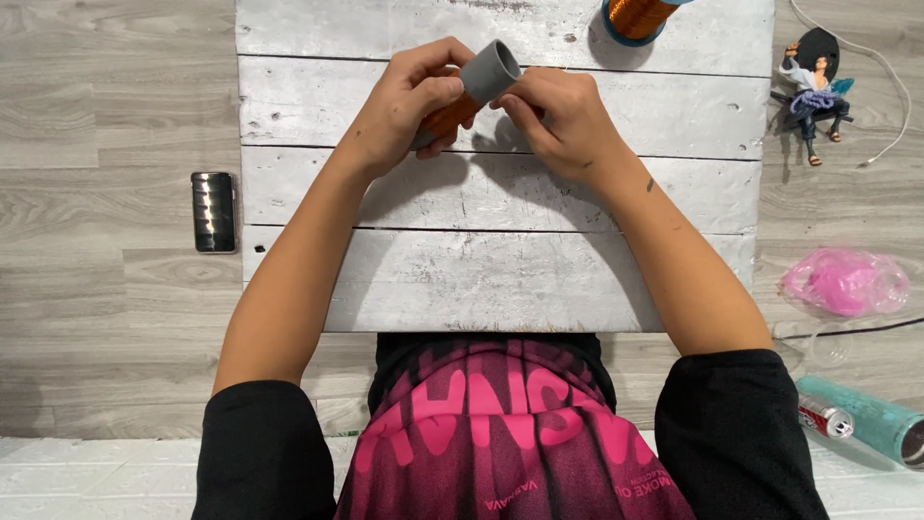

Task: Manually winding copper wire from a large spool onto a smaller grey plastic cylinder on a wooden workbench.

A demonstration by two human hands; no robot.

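A short grey plastic tube (486,72) with copper-coloured wire wound round its lower part is held above a white plank board (481,279). My left hand (409,101) wraps around the wound section, thumb on top. My right hand (558,116) pinches the tube's open grey end from the right with its fingertips. Both hands hold it tilted, open end up and to the right. A spool of copper wire (637,17) stands at the board's far edge, partly cut off by the frame.
A dark phone (214,212) lies on the grey wood floor left of the board. To the right are a small figurine (813,91), a white cable (890,87), a pink plastic bag (844,282), a teal bottle (881,422) and a can (826,416).
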